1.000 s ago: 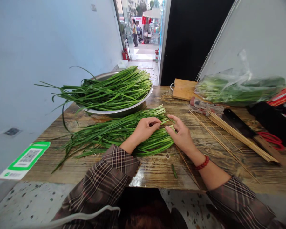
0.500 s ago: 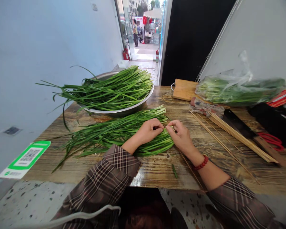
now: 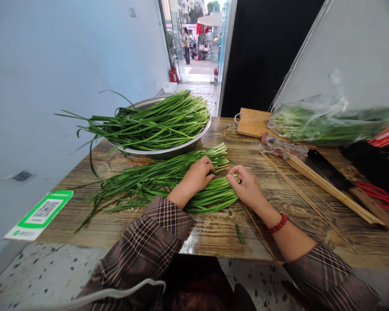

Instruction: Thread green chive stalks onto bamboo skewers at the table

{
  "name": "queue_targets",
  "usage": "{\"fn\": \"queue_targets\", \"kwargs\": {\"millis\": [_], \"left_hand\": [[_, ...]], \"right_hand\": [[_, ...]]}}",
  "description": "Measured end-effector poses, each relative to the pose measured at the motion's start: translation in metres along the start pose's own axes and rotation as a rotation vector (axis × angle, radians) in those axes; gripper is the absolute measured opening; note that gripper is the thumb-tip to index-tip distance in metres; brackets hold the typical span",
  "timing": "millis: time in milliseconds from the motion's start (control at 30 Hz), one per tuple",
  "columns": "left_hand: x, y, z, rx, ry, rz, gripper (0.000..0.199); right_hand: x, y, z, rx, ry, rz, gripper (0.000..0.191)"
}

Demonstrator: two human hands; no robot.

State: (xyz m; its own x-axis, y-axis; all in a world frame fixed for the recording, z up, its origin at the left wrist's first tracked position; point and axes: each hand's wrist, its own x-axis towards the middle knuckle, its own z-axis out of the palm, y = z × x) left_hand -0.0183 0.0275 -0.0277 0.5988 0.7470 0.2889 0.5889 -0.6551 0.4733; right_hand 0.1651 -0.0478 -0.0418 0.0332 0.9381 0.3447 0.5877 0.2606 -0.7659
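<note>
A: Where did we find the green stalks?
B: We found them spread on the wooden table, on the near side of the metal bowl.
A: And our fingers?
B: Our left hand lay on the green stalks, fingers curled; our right hand met their pale ends, thumb and forefinger close together. We could not tell whether either gripped any. Farther right lay bundled sticks.

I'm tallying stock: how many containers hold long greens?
2: the metal basin, far left on the table, and the clear bag, far right. More could hide behind them.
</note>
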Motion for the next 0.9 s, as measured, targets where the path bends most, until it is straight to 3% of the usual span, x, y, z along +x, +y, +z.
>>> {"fn": "queue_targets", "kwargs": {"millis": [267, 467, 567, 667, 900], "left_hand": [[0.001, 0.006, 0.001, 0.206, -0.077, -0.018, 0.011], [-0.002, 0.008, 0.0, 0.209, -0.03, 0.004, 0.016], [-0.001, 0.007, -0.002, 0.087, 0.058, 0.034, 0.014], [0.001, 0.006, -0.003, -0.082, 0.117, -0.023, 0.01], [0.003, 0.013, -0.006, -0.479, 0.106, -0.169, 0.006]], "right_hand": [[0.001, 0.002, 0.001, 0.003, 0.001, -0.014, 0.014], [0.001, 0.001, 0.0, 0.028, -0.01, -0.034, 0.02], [0.001, 0.0, -0.001, 0.025, 0.016, -0.041, 0.021], [0.001, -0.002, -0.002, 0.026, 0.03, -0.052, 0.021], [0.001, -0.005, -0.003, 0.084, 0.026, -0.079, 0.021]]}}
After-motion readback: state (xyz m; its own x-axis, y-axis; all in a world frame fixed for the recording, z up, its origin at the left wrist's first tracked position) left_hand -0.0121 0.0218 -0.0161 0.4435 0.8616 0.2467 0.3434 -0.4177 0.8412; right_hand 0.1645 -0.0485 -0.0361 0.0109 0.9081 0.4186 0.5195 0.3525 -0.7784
